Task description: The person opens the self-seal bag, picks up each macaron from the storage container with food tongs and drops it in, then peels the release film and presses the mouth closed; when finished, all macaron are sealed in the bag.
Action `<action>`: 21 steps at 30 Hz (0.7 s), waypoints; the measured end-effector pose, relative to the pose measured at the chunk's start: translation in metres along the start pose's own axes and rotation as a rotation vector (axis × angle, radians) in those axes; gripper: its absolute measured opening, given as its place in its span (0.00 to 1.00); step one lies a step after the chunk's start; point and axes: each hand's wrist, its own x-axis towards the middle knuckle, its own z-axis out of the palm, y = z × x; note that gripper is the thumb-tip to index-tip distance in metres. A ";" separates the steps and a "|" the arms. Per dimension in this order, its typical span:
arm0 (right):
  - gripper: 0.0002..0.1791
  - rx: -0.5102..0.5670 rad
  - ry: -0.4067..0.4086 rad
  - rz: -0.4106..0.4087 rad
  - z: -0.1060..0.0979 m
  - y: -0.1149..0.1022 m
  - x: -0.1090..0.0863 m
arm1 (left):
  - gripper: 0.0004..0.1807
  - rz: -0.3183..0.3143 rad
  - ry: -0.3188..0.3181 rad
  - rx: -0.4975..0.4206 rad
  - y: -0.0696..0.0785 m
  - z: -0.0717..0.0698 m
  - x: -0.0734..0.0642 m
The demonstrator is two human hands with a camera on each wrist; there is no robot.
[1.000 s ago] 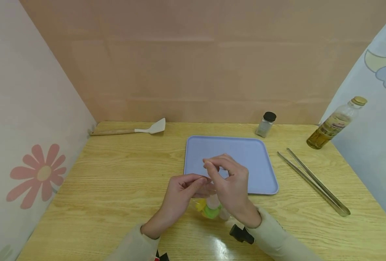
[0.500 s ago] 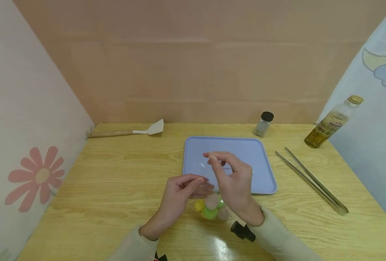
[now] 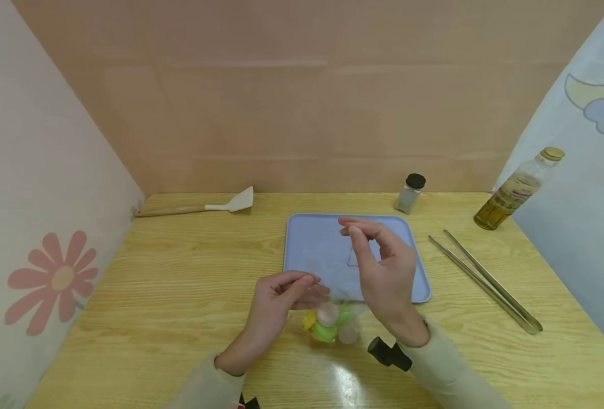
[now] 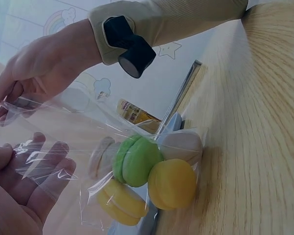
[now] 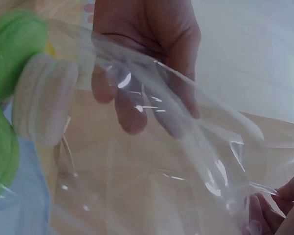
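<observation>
A clear plastic bag point(image 4: 95, 129) holding several macarons hangs between the hands, over the near edge of the blue tray point(image 3: 302, 238). Green point(image 4: 142, 164), yellow point(image 4: 172, 185) and pale point(image 5: 54, 103) macarons lie at the bag's bottom. My left hand point(image 3: 276, 298) pinches the bag's edge between thumb and index finger, the other fingers extended along the plastic. Farther right and higher, my right hand point(image 3: 390, 267) pinches the opposite edge with thumb and fingertips. In the right wrist view the film stretches between both hands.
A spatula point(image 3: 194, 209) lies at the back left. Behind the tray stands a small black-capped jar point(image 3: 409, 194). To the right are metal tongs point(image 3: 486, 281) and a bottle of amber liquid point(image 3: 516, 190). Patterned side walls and a brown backdrop enclose the table.
My right hand has moved up and to the right, away from the left hand, drawing the bag's edge with it. The left hand has barely shifted.
</observation>
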 end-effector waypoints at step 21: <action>0.08 0.137 0.227 -0.028 -0.029 -0.009 0.027 | 0.13 0.001 -0.001 0.003 -0.003 -0.003 0.000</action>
